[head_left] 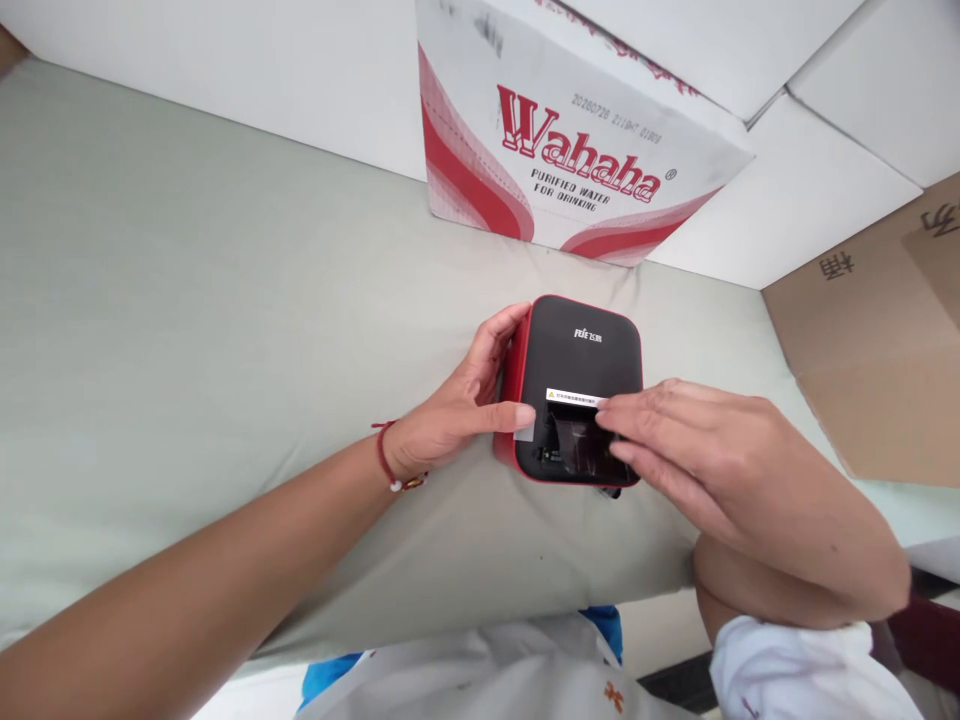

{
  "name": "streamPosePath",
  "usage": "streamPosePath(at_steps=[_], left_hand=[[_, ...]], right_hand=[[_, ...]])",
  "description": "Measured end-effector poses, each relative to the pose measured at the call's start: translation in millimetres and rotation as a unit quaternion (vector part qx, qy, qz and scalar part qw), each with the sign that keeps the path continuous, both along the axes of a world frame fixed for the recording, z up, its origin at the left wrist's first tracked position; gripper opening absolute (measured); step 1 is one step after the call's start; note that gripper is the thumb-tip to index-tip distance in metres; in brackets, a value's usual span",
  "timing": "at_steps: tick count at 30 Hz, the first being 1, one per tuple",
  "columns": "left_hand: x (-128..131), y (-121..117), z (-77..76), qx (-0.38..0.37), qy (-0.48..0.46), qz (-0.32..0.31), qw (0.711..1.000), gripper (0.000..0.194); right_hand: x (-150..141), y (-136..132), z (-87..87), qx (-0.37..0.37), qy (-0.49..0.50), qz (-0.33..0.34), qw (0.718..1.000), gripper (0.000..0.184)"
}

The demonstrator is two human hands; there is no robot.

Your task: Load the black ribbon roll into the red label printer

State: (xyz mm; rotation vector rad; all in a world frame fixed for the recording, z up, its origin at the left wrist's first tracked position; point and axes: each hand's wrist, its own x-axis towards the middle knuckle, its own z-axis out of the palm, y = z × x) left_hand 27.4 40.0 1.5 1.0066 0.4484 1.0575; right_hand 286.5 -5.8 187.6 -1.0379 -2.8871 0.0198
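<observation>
A small label printer (pixel 581 360) with a black top and red sides lies on the cloth-covered table. Its front half has a dark, glossy window (pixel 583 440), and a white warning strip (pixel 570 397) runs along the window's upper edge. My left hand (pixel 480 385) grips the printer's left side, thumb on the top face and fingers along the red side. Over the right end of the window is my right hand (pixel 697 440), fingers drawn together and thumb close to them, at the strip's end. Whatever lies between those fingertips is too small to make out.
Beyond the printer stands a white and red Wahaha water carton (pixel 577 150) against white blocks (pixel 847 190). A brown cardboard box (pixel 885 350) is at the right. Pale green cloth (pixel 187 300) covers the table, whose near edge meets my apron (pixel 480 675).
</observation>
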Motion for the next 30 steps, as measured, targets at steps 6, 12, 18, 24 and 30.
streamPosePath(at_steps=[6,12,18,24,30], left_hand=[[-4,0,-0.2,0.012,-0.008,-0.019,1.000,0.105],[-5,0,-6.0,0.017,0.015,-0.018,1.000,0.120],[-8,0,-6.1,0.020,0.037,-0.031,0.999,0.130],[-6,-2,-1.2,0.025,0.028,-0.028,0.999,0.118],[-3,-1,-3.9,0.022,0.005,-0.010,1.000,0.109]], right_hand=[[2,-21,11.4,-0.061,-0.021,0.045,0.997,0.054],[4,-19,10.6,-0.063,-0.035,0.046,0.996,0.055],[6,-14,9.8,-0.050,-0.010,0.020,0.999,0.041],[13,-12,10.6,-0.015,-0.043,-0.002,0.999,0.037],[15,-17,13.0,-0.010,-0.027,-0.047,0.998,0.035]])
